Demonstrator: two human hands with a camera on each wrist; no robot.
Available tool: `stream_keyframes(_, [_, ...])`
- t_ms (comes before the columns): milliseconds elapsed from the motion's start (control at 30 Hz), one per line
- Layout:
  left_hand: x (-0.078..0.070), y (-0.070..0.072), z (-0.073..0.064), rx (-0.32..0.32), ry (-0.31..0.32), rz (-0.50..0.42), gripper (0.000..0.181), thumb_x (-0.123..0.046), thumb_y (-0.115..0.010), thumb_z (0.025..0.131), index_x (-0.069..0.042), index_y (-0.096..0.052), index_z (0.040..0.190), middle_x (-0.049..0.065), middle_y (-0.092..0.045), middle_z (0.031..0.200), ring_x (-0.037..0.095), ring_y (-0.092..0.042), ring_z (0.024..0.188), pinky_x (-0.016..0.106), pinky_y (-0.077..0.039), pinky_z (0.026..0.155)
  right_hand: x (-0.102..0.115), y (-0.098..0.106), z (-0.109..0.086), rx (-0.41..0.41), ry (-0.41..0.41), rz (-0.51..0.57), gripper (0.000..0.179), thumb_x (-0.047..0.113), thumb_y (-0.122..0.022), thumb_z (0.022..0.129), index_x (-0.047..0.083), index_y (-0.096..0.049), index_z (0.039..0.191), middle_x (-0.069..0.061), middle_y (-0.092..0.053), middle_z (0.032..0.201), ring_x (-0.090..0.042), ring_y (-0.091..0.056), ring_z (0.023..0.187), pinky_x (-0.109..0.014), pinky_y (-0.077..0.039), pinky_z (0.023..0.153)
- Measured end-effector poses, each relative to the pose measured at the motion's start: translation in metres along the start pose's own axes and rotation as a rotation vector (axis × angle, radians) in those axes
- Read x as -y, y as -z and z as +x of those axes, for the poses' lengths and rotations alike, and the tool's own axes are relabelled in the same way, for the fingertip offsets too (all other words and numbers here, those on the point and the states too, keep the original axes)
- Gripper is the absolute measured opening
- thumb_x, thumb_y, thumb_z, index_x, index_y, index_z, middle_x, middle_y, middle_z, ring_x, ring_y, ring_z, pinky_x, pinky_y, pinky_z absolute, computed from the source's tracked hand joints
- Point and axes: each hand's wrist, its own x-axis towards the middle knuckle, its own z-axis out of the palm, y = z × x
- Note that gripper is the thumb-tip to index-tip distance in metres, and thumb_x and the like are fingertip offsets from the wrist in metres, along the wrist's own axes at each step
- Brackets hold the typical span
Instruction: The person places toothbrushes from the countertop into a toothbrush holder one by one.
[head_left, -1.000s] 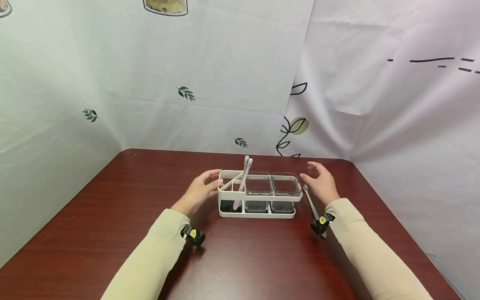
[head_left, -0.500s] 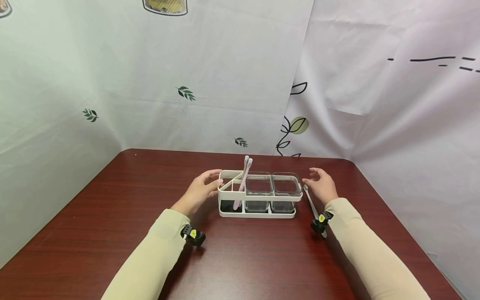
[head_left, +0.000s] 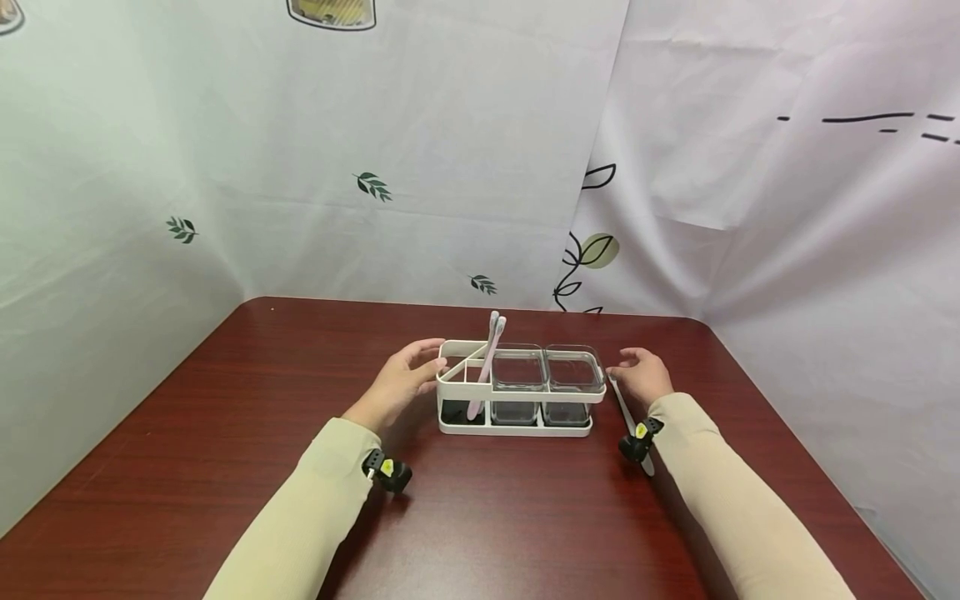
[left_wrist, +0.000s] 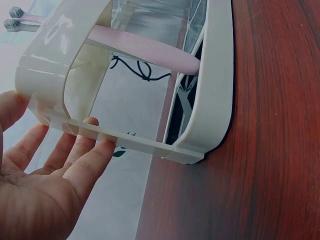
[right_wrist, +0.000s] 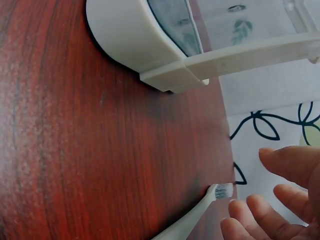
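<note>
A white two-tier toothbrush holder [head_left: 517, 431] stands mid-table with two glass cups [head_left: 572, 375] in its right compartments. Two toothbrushes lean bristles-up at its left; a pink handle [left_wrist: 145, 48] shows clearly in the left wrist view. My left hand [head_left: 396, 385] holds the left end of the holder, thumb at the upper band and fingertips on the side post. Beyond the holder's right end, my right hand [head_left: 643, 377] hovers with bent fingers apart, right by the bristle end of a pale toothbrush [right_wrist: 195, 216] lying on the table. Nothing sits between those fingers in the right wrist view.
The dark red wooden table [head_left: 480, 517] has rounded far corners. White fabric with leaf prints [head_left: 450, 150] hangs behind and along both sides. Each wrist carries a small black camera [head_left: 388, 472].
My right hand has come down and slightly nearer, to the head of the loose toothbrush, its fingers drawing closer together. The left hand and the holder have stayed put.
</note>
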Motion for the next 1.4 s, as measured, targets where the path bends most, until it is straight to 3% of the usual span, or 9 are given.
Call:
stream_keyframes(133, [-0.001, 0.0, -0.001, -0.001, 0.003, 0.003, 0.046, -0.008, -0.054, 0.098, -0.001, -0.041, 0.141, 0.022, -0.043, 0.142, 0.035, -0.051, 0.123, 0.046, -0.047, 0.099, -0.003, -0.001, 0.0, 0.037, -0.024, 0.026, 0.053, 0.009, -0.063, 0.09, -0.011, -0.044, 0.135, -0.03, -0.059, 0.116, -0.034, -0.062, 0.096, -0.032, -0.054, 0.07])
stream_keyframes(300, [-0.002, -0.001, -0.002, -0.001, 0.005, 0.005, 0.046, -0.008, -0.054, 0.098, -0.002, -0.042, 0.141, 0.021, -0.043, 0.142, 0.035, -0.052, 0.122, 0.046, -0.047, 0.099, -0.005, -0.001, 0.001, 0.087, -0.061, 0.067, 0.052, 0.007, -0.062, 0.091, -0.013, -0.042, 0.135, -0.03, -0.059, 0.116, -0.033, -0.062, 0.099, -0.035, -0.056, 0.074])
stream_keyframes(700, [-0.003, -0.001, -0.002, -0.004, 0.007, 0.013, 0.046, -0.009, -0.055, 0.098, -0.002, -0.041, 0.142, 0.021, -0.042, 0.143, 0.036, -0.051, 0.123, 0.046, -0.047, 0.099, -0.008, 0.002, 0.007, 0.172, -0.122, -0.003, 0.052, 0.004, -0.066, 0.088, -0.014, -0.046, 0.132, -0.032, -0.055, 0.122, -0.039, -0.061, 0.103, -0.043, -0.057, 0.08])
stream_keyframes(900, [-0.004, 0.0, -0.002, -0.002, 0.001, 0.018, 0.047, -0.01, -0.054, 0.099, -0.001, -0.04, 0.142, 0.023, -0.042, 0.143, 0.036, -0.052, 0.122, 0.046, -0.046, 0.1, -0.014, 0.001, 0.017, 0.188, -0.117, -0.057, 0.045, 0.003, -0.069, 0.085, -0.014, -0.055, 0.124, -0.03, -0.06, 0.115, -0.031, -0.065, 0.089, -0.038, -0.059, 0.073])
stream_keyframes(1100, [-0.006, -0.001, -0.002, -0.005, 0.005, 0.013, 0.047, -0.009, -0.054, 0.099, 0.0, -0.04, 0.143, 0.024, -0.041, 0.143, 0.035, -0.052, 0.121, 0.046, -0.046, 0.101, -0.014, -0.001, 0.021, 0.183, -0.084, -0.106, 0.034, 0.0, -0.073, 0.079, -0.012, -0.065, 0.109, -0.018, -0.069, 0.092, -0.017, -0.062, 0.069, -0.03, -0.058, 0.061])
stream_keyframes(1400, [-0.004, -0.002, -0.002, -0.008, 0.015, 0.019, 0.046, -0.009, -0.055, 0.098, -0.002, -0.041, 0.142, 0.022, -0.042, 0.142, 0.035, -0.052, 0.122, 0.045, -0.047, 0.1, -0.016, -0.003, 0.021, 0.186, -0.084, -0.144, 0.028, -0.002, -0.073, 0.078, -0.012, -0.067, 0.103, -0.016, -0.068, 0.087, -0.015, -0.059, 0.065, -0.027, -0.056, 0.057])
